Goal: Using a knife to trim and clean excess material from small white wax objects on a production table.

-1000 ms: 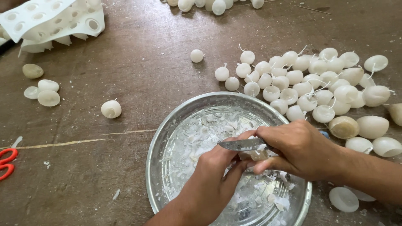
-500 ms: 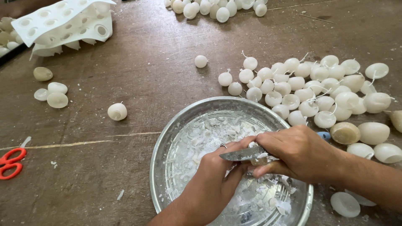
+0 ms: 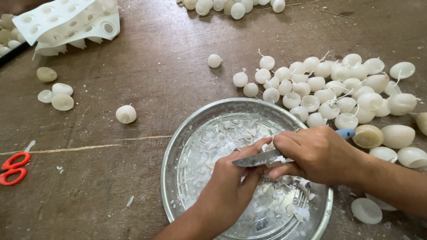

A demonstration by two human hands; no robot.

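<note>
Head view: my right hand (image 3: 318, 153) grips a knife (image 3: 260, 159), its blade lying level over the metal bowl (image 3: 178, 151), blue handle end poking out past my knuckles. My left hand (image 3: 233, 175) pinches a small white candle (image 3: 271, 151) against the blade, mostly hidden between my fingers. White shavings (image 3: 213, 142) litter the bowl. Beyond it on the worktop (image 3: 155, 75) lies a pile of candles (image 3: 329, 89); red scissors (image 3: 13, 166) sit far left, a white mould (image 3: 66, 22) top left.
</note>
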